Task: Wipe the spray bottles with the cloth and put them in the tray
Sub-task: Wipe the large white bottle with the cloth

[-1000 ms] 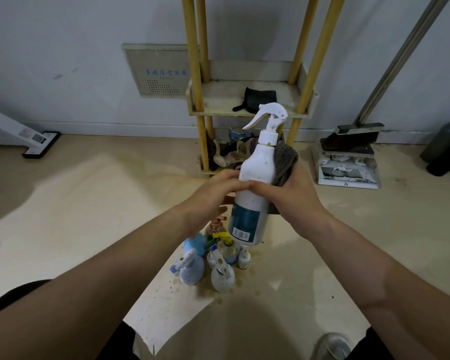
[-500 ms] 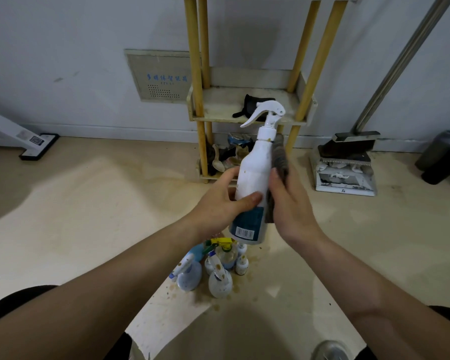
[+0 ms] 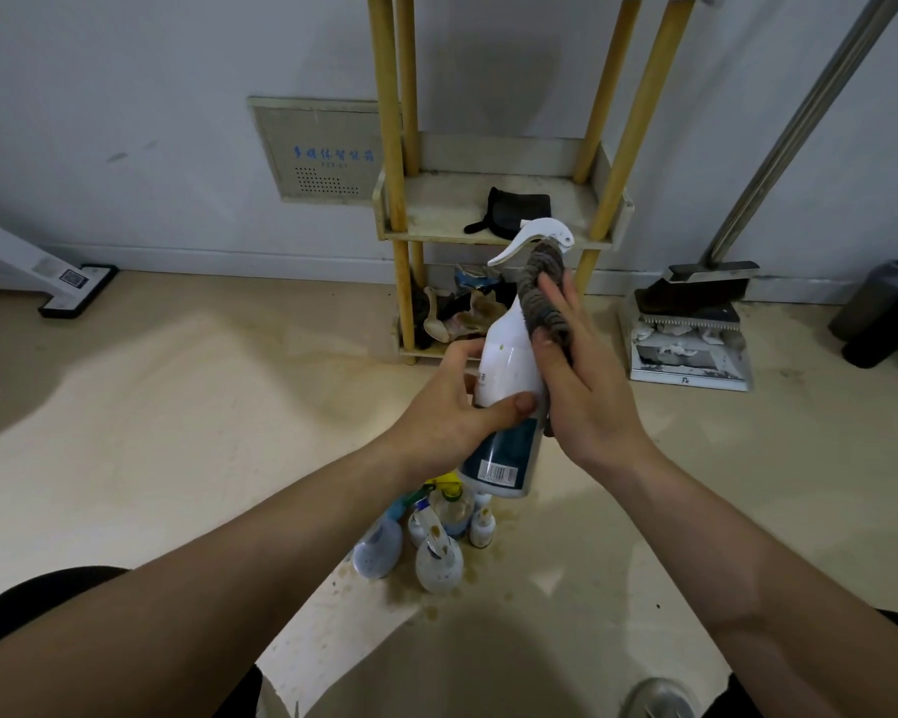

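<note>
A tall white spray bottle (image 3: 509, 355) with a dark teal label is held upright in mid-air. My left hand (image 3: 452, 412) grips its body from the left, thumb across the front. My right hand (image 3: 576, 386) presses a grey cloth (image 3: 543, 292) against the bottle's neck and right side, just under the white trigger head. Below on the floor stands a cluster of several small spray bottles (image 3: 434, 536), stained with brown spots. The shelf tray (image 3: 499, 235) of a yellow-legged rack stands behind, with a black cloth (image 3: 514, 209) lying on it.
A dustpan and brush set (image 3: 688, 329) leans at the wall on the right, a dark bin (image 3: 887, 313) further right. A flat mop head (image 3: 73, 290) lies at the left wall. The rack's bottom shelf (image 3: 454, 316) holds clutter. Brown stains spot the floor.
My right hand has slid the cloth up from the bottle's middle to its neck. My left hand has shifted its grip to the front of the body.
</note>
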A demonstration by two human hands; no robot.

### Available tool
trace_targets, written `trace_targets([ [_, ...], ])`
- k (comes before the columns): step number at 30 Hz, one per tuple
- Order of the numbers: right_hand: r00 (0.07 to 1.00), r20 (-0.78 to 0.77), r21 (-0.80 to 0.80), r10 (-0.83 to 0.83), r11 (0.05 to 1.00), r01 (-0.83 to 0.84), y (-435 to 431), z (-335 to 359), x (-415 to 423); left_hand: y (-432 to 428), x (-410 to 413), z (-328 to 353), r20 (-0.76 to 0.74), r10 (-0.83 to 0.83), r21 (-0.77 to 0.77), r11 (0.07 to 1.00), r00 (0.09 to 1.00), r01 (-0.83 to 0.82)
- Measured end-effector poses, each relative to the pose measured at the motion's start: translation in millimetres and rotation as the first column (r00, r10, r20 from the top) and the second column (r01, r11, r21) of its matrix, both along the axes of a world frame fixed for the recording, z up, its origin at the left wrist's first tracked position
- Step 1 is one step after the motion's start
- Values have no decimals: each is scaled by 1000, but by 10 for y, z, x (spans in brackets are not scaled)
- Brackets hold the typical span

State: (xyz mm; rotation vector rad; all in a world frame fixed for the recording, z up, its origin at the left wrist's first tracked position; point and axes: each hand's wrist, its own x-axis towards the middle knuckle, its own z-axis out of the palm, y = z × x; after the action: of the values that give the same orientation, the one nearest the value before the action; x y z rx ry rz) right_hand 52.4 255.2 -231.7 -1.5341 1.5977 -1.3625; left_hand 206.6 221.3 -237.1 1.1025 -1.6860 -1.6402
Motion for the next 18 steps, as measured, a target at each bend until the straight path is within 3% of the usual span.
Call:
trace_targets([
  [2,999,-43,-21,-6,1000,5,32,-4,25,-20,13,-7,21,3,-24,1000,1000,-3],
  [6,957,-288,18,11,1000,-6,148,43,45,-57,63,-38,28,45,13,999,999,-46],
  [8,955,-296,-4,31,999,-33,193,92,12,-75,93,-66,53,53,25,998,997,-54],
  [11,992,-69,11,-110,994,111,170,159,-81,-121,121,-82,142,39,-36,999,989,-34],
  [14,918,184,98,-351,936,339,75,163,-224,-131,101,-60,168,29,-59,998,985,-19],
  [16,871,325,105,-369,929,355,14,169,-270,-101,68,-52,174,-5,-59,998,985,16],
  [18,885,345,23,-314,945,326,-18,196,-264,-68,37,-75,204,-57,-81,994,977,75],
])
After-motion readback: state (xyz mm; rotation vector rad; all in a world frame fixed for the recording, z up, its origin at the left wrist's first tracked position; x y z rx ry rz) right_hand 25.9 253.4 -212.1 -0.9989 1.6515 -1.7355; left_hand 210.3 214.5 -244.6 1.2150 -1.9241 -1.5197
